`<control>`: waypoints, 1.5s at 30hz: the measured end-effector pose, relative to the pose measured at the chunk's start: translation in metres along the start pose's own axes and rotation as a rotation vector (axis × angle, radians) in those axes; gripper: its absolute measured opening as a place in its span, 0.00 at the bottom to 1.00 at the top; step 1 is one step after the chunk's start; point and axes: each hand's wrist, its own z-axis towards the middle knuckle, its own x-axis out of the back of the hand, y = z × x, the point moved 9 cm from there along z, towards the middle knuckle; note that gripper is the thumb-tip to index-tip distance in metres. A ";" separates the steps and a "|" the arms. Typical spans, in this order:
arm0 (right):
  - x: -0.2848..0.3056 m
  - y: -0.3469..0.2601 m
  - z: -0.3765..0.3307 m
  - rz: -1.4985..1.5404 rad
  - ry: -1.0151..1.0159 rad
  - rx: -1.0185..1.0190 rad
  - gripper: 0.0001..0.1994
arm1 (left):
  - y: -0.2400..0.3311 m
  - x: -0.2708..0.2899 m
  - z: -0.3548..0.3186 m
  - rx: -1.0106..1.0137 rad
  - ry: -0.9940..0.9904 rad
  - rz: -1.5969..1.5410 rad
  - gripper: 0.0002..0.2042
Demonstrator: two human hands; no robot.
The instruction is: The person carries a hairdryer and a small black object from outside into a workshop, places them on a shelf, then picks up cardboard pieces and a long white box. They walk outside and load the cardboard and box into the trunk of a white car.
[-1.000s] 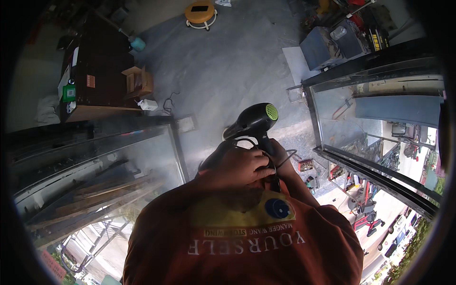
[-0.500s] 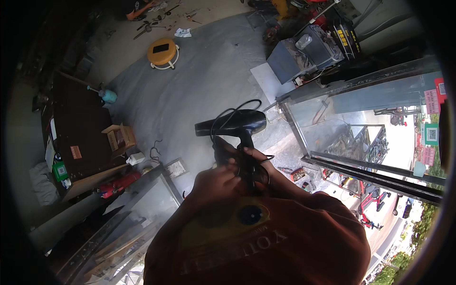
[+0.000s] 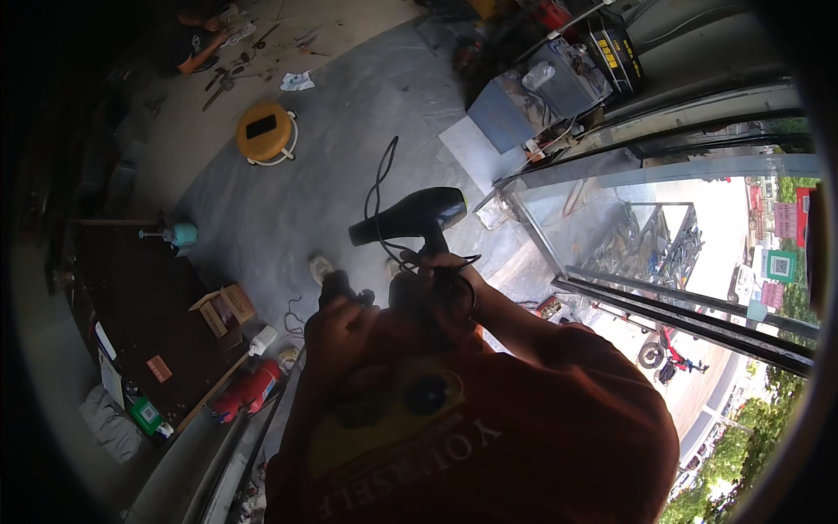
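Observation:
A dark, glossy hair dryer [image 3: 410, 217] is held up in front of my chest, its narrow nozzle pointing left. My right hand [image 3: 458, 278] is closed around its handle. The black cord [image 3: 381, 175] crosses over the barrel, stands up in a loop and hangs in coils by the right hand. To the left and lower, my left hand [image 3: 339, 327] is closed on a small dark object [image 3: 337, 286], whose kind the shadow hides. The left hand is apart from the dryer.
Left stands a dark brown table [image 3: 122, 279] with an open cardboard box [image 3: 223, 310]; a red fire extinguisher [image 3: 249, 393] is beside it. A yellow stool [image 3: 264, 131] bears a phone. On the right is a glass door [image 3: 559, 227]. Another person [image 3: 196, 44] works at the far left among tools.
My left hand has drawn away to the left from the dryer with the dark object. The dryer has shifted slightly left and up in view, and the cord loop has swung leftward. The view has turned.

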 end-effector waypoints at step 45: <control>-0.105 -0.108 0.530 -1.023 1.335 0.864 0.14 | -0.718 0.174 0.558 0.242 -0.487 0.164 0.17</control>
